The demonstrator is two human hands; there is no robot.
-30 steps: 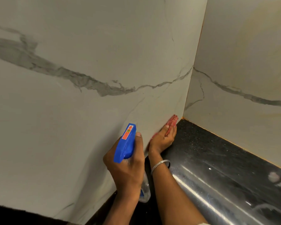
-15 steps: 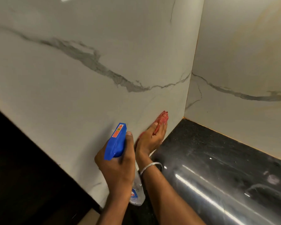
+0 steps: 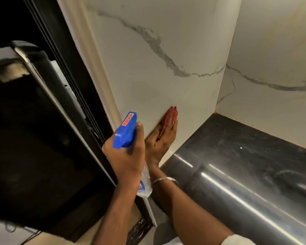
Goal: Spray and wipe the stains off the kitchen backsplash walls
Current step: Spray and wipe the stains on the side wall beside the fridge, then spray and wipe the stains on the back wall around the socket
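My flat right hand (image 3: 159, 142) has slid the red cloth (image 3: 169, 117) along the wall (image 3: 148, 76), away from the corner (image 3: 221, 89); beside it, my left hand (image 3: 125, 156) grips the spray bottle (image 3: 125, 133).

The wall (image 3: 166, 41) looked like a smooth marble-patterned slab, off-white with grey veins and a soft sheen. The tabletop (image 3: 237, 156) was black polished stone, finely speckled and glossy, with long bright streaks along its rounded edge. The sprayer head (image 3: 125, 133) was smooth blue plastic, and the bottle (image 3: 145, 181) below it was clear plastic. The cloth (image 3: 168, 119) was red and matt, perhaps coarsely woven, though it was too blurred to be sure. The bangle (image 3: 165, 179) was shiny silver metal. The dark appliance (image 3: 42, 85) had a bright metal edge.
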